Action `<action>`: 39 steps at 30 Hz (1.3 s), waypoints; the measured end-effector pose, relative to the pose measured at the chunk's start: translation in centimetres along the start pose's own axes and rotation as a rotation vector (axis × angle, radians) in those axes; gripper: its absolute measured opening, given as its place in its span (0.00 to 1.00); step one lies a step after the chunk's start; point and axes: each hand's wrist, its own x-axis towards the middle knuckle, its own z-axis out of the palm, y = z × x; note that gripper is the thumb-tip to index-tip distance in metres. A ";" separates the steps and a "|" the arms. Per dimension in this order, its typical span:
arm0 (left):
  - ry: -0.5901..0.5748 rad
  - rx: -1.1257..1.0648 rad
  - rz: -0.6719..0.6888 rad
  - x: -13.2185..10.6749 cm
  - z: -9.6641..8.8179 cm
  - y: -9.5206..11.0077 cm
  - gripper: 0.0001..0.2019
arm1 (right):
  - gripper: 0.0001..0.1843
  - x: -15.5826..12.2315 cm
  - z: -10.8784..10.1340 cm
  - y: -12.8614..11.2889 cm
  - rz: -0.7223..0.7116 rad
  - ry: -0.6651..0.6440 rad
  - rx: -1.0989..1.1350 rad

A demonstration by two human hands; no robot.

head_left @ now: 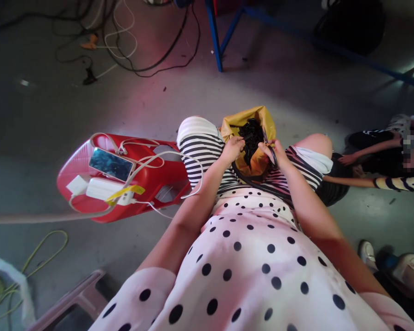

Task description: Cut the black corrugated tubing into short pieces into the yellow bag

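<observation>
A yellow bag [267, 118] stands open between my knees, holding a heap of small black pieces [251, 138]. Over the bag's left side, my left hand [233, 149] is closed in a pinch at the edge of the heap; it seems to grip a small black piece, though the fingertips partly hide it. My right hand [276, 154] is at the bag's right side, with its fingers closed around scissors [273, 157]. A black looped handle shows at the fingers, and the blades are hard to make out against the dark pieces.
To my left is a red plastic stool [148, 179] bearing a phone [111, 164], a white power strip [106, 189] and cables. A blue metal frame [216, 41] stands ahead. Another person's arm [352, 182] reaches in from the right. A pinkish stool [76, 296] is at lower left.
</observation>
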 end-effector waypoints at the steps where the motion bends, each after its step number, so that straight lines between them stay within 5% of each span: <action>1: -0.013 -0.077 -0.037 -0.3 -0.1 0.3 0.03 | 0.48 -0.6 -0.4 -0.4 0.038 -0.008 0.029; 8: -0.229 -0.364 0.027 -4.8 -0.6 2.0 0.19 | 0.45 -6.1 -0.8 -2.8 -0.005 -0.181 -0.010; 14: -0.143 -0.286 0.051 -7.0 0.7 3.1 0.13 | 0.45 -7.9 0.1 -4.1 -0.059 -0.168 -0.064; 26: -0.156 -0.177 0.158 -7.1 1.3 2.7 0.10 | 0.45 -8.4 -0.2 -5.9 -0.073 -0.190 -0.019; 39: -0.304 -0.093 0.302 -6.2 0.1 2.6 0.12 | 0.47 -6.9 -0.9 -3.9 -0.093 -0.130 -0.072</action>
